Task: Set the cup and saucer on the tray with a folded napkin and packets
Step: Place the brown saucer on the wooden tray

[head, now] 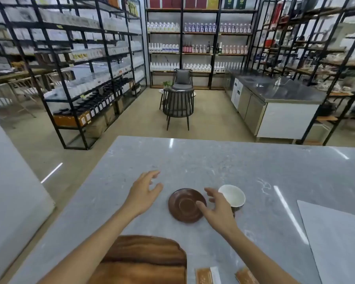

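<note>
The brown saucer [186, 205] lies flat on the grey counter [213, 160] between my two hands, round, so no long axis to line up with. My right hand [217, 203] is the nearer: its thumb overlaps the saucer's right rim, though I cannot tell if it touches, and its fingers [210, 191] are spread and loose, gripping nothing. My left hand [145, 193] hovers just left of the saucer, also splayed and empty. The white cup [233, 195] sits upright just beyond my right hand, right of the saucer and apart from it. The wooden tray [143, 261] lies closer to me, below the saucer, bare where I can see it. Two orange packets [205, 275] lie right of the tray.
</note>
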`<state>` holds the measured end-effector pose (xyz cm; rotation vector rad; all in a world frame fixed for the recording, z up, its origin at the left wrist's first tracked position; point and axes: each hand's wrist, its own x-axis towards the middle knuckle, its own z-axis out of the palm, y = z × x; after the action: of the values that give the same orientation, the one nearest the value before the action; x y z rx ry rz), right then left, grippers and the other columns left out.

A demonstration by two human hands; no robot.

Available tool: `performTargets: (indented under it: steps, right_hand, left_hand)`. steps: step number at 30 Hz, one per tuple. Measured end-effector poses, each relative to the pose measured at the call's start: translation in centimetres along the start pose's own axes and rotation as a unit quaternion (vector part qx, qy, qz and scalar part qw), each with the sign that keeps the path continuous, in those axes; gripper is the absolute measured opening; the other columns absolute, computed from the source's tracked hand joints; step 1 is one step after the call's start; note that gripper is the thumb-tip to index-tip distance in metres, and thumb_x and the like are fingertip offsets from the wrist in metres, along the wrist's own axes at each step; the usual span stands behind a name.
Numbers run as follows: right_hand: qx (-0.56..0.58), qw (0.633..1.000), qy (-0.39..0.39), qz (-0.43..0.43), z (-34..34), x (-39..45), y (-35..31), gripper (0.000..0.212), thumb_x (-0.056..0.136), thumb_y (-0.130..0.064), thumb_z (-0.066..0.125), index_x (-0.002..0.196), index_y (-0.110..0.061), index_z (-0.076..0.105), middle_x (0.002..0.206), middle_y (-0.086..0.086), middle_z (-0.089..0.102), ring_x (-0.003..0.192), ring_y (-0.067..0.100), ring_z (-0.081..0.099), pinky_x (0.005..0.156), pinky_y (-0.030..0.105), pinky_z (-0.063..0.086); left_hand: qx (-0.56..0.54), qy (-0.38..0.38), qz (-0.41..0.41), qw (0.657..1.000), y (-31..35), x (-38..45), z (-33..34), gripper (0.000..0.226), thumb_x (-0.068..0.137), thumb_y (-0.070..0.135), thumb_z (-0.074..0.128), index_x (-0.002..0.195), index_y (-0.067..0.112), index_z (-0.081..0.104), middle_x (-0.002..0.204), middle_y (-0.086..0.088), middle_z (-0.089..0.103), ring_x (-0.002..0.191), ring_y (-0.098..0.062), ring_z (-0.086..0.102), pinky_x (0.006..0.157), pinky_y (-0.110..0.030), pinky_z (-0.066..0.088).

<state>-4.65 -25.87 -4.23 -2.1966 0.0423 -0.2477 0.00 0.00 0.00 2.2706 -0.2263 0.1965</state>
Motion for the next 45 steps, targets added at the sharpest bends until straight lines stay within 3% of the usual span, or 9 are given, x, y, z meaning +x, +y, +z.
performTargets:
  steps: [4,11,15,23,26,30,36,40,45]
  right_hand:
    - [-0.042,0.996,-0.059,0.05,1.8,0.4,2.1,0.064,0.085,-0.037,0.076,0.141,-0.017,0.051,0.135,0.006,0.056,0.124,0.021,0.057,0.104,0.036,0.047]
    - [-0.018,0.991,-0.065,0.116,3.7,2.3,4.7,0.067,0.085,-0.025,0.075,0.144,-0.015,0.046,0.136,0.011,0.055,0.128,0.026,0.051,0.103,0.036,0.044]
    - [-0.005,0.992,-0.051,0.111,4.5,2.8,5.8,0.062,0.08,-0.009,0.073,0.139,-0.011,0.052,0.13,0.01,0.061,0.127,0.027,0.051,0.103,0.036,0.045]
    - [-0.003,0.994,-0.038,0.105,5.1,2.9,6.4,0.059,0.074,-0.001,0.073,0.131,-0.01,0.06,0.106,-0.004,0.061,0.115,0.03,0.056,0.092,0.034,0.047]
    - [-0.003,0.993,-0.039,0.107,5.0,3.0,6.4,0.057,0.074,0.0,0.072,0.129,-0.011,0.061,0.1,-0.009,0.057,0.114,0.029,0.055,0.088,0.028,0.043]
    - [-0.003,0.992,-0.043,0.115,5.0,2.9,6.3,0.057,0.074,0.001,0.073,0.129,-0.01,0.061,0.101,-0.003,0.061,0.117,0.028,0.054,0.085,0.023,0.038]
    - [0.0,0.993,-0.051,0.108,4.6,1.9,4.7,0.06,0.076,-0.004,0.074,0.133,-0.013,0.059,0.112,0.003,0.055,0.113,0.029,0.061,0.1,0.039,0.05]
    - [0.018,0.994,-0.051,0.097,4.4,0.9,3.5,0.063,0.079,-0.006,0.076,0.138,-0.018,0.057,0.124,0.005,0.054,0.092,0.003,0.062,0.078,0.0,0.045]
    - [0.046,0.995,-0.051,0.077,4.4,-1.4,1.2,0.062,0.079,-0.009,0.079,0.136,-0.021,0.058,0.127,0.002,0.059,0.098,0.01,0.067,0.085,0.02,0.057]
  left_hand:
    - [-0.031,-0.09,-0.104,0.99,-3.3,0.2,3.4,0.045,0.097,0.03,0.063,0.14,0.024,0.052,0.131,0.0,0.058,0.102,-0.009,0.06,0.084,-0.023,0.05]
    - [-0.075,-0.111,-0.182,0.974,-6.9,0.5,8.4,0.061,0.09,0.032,0.073,0.144,0.024,0.048,0.133,0.0,0.056,0.105,-0.013,0.064,0.095,-0.037,0.056]
    - [-0.077,-0.126,-0.179,0.973,-7.7,0.9,10.3,0.071,0.084,0.03,0.08,0.146,0.027,0.046,0.13,0.004,0.057,0.099,-0.008,0.065,0.088,-0.023,0.052]
    - [-0.089,-0.12,-0.184,0.972,-8.8,1.8,11.8,0.071,0.078,0.011,0.082,0.141,0.025,0.053,0.118,0.004,0.061,0.08,-0.013,0.072,0.076,-0.02,0.057]
    - [-0.1,-0.116,-0.175,0.972,-8.8,1.9,11.8,0.066,0.076,0.01,0.082,0.128,0.043,0.057,0.115,0.004,0.06,0.072,-0.008,0.071,0.071,-0.018,0.056]
    - [-0.116,-0.109,-0.18,0.971,-9.0,1.4,11.8,0.066,0.075,0.01,0.083,0.128,0.04,0.057,0.118,-0.001,0.06,0.078,-0.016,0.072,0.079,-0.027,0.06]
    - [-0.146,-0.096,-0.175,0.969,-8.6,-0.1,10.3,0.069,0.077,0.009,0.082,0.135,0.035,0.055,0.12,0.001,0.062,0.084,-0.021,0.072,0.082,-0.027,0.059]
    - [-0.156,-0.077,-0.168,0.97,-7.9,-1.8,8.6,0.069,0.08,0.01,0.081,0.137,0.035,0.053,0.115,0.01,0.061,0.08,-0.012,0.071,0.075,-0.016,0.055]
    - [-0.161,-0.065,-0.154,0.973,-7.1,-4.5,5.6,0.068,0.083,0.013,0.08,0.141,0.036,0.052,0.116,0.013,0.058,0.086,-0.009,0.07,0.075,-0.014,0.055]
